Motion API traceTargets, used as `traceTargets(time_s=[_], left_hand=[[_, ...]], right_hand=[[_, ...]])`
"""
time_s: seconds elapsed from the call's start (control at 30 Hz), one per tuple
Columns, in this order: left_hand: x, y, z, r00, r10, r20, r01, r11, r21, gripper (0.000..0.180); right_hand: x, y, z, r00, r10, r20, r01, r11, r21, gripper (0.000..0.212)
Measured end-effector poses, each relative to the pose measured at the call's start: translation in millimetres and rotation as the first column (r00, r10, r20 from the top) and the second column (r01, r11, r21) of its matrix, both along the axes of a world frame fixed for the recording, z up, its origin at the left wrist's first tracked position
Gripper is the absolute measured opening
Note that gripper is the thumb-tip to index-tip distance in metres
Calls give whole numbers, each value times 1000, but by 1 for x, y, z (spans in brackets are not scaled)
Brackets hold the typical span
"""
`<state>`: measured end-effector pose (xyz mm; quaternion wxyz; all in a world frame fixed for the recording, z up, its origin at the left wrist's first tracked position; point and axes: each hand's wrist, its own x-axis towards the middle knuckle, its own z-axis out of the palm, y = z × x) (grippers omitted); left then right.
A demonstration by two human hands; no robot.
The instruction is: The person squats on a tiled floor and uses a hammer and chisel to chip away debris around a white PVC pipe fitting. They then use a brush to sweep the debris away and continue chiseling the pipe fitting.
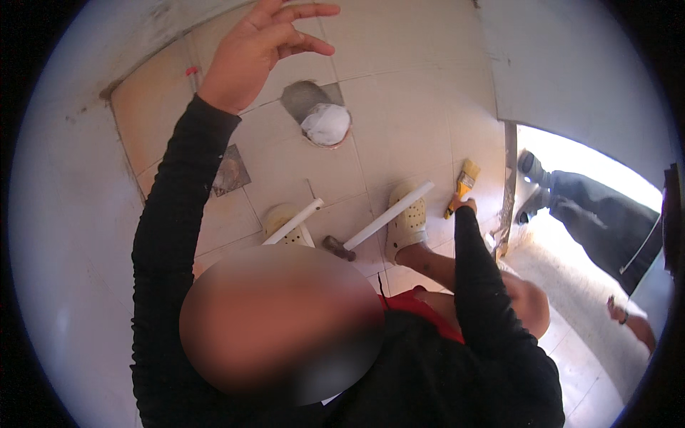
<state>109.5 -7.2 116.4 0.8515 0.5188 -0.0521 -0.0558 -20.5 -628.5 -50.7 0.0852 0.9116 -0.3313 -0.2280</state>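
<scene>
Two white plastic pipes (389,214) are lying beside one yellow-handled paintbrush (464,184). The right hand (465,205) is closing its grip around that brush's handle; the left hand (260,46) is hovering well away from it, fingers spread, holding nothing.

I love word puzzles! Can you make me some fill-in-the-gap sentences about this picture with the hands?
1. The right hand holds a brush with a ____ handle.
2. The left hand is raised with its fingers ____ and holds nothing.
3. Two white pipes lie across the cream ____ on the tiled floor.

Missing words: yellow; spread; shoes
</scene>
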Motion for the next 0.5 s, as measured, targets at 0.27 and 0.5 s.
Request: traceTargets(time_s=[0.27,0.5], left_hand=[[-52,27,-15,967,254,-16,-215,850,480,30],[-90,32,-34,912,-324,-251,321,181,930,34]], right_hand=[[29,56,23,918,-113,379,141,989,-45,45],[125,247,129,689,468,553,-714,568,409,37]])
